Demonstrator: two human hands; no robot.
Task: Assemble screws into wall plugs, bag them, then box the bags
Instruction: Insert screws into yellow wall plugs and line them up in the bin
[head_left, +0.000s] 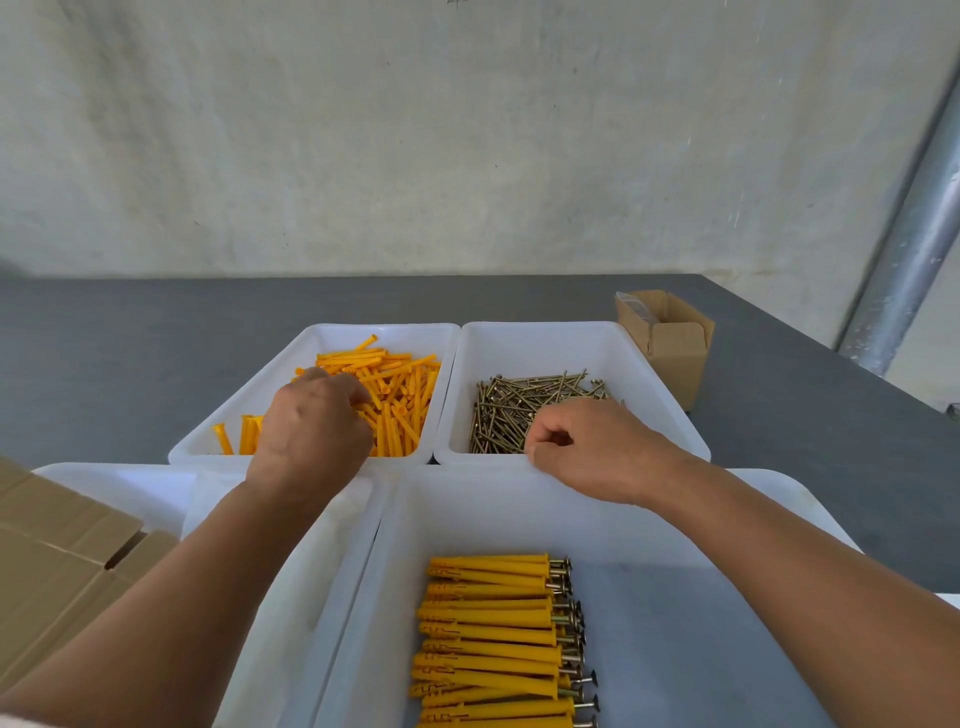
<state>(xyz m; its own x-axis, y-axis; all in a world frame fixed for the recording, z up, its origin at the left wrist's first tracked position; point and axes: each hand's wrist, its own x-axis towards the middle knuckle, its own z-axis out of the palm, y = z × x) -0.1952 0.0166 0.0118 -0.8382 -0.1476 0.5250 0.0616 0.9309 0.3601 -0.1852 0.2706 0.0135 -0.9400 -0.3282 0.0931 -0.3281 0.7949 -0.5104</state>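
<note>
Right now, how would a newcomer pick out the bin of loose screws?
On the grey table, two white bins sit side by side at the back. The screw bin is the right one, next to the small open cardboard box. It alone holds a tangle of brass-coloured screws, where its left neighbour holds orange wall plugs.
</note>
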